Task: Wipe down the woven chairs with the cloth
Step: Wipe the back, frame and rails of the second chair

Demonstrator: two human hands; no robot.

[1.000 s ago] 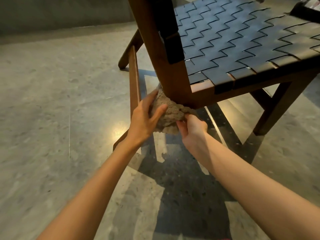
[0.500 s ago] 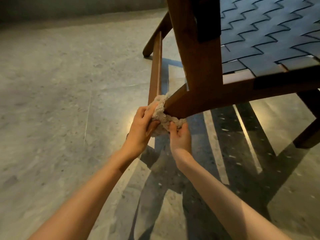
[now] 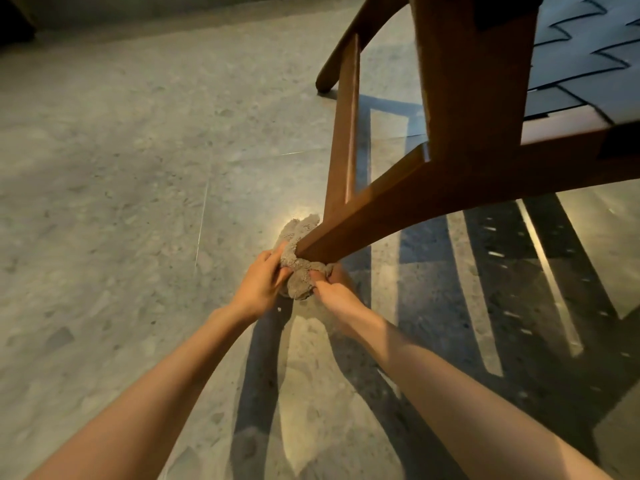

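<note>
left hand (image 3: 260,286) grips cloth (image 3: 298,268) | right hand (image 3: 334,289) pinches cloth | cloth wrapped round chair leg (image 3: 349,230) bottom | floor (image 3: 104,168)

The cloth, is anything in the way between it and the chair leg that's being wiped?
Nothing visible stands between them. The cloth is bunched directly round the lower end of the wooden chair leg, gripped by the left hand and the right hand.

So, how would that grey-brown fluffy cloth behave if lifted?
Probably floppy: the grey-brown fluffy cloth bunches around the wooden chair leg between left hand and right hand. Likely light, and grippy rather than slippery, given its nubby pile.
</note>
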